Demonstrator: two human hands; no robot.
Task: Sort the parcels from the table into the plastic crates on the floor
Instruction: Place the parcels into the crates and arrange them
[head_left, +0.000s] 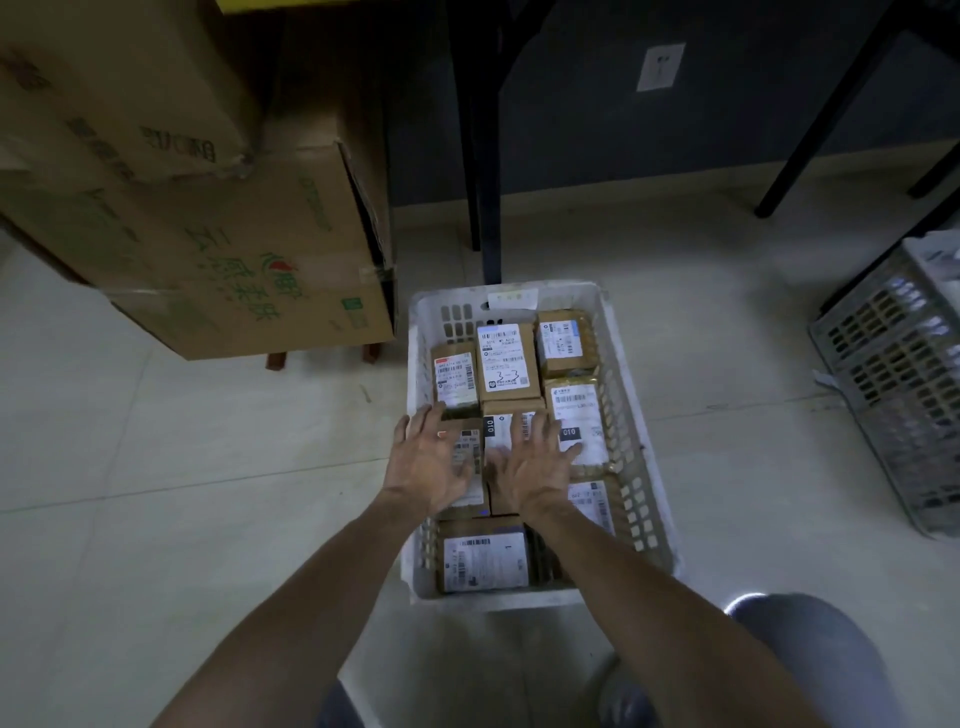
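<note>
Spread flat, holding nothing — left hand (431, 462) and right hand (535, 462) sit directly over the middle parcels (501, 434), long axes near-to-far, both equally close.

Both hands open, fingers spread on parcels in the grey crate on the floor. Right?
Wrong crate. The head view shows the left hand and right hand open, fingers spread on parcels in the white crate on the floor. The grey crate stands apart at the right, with no hand on it.
</note>
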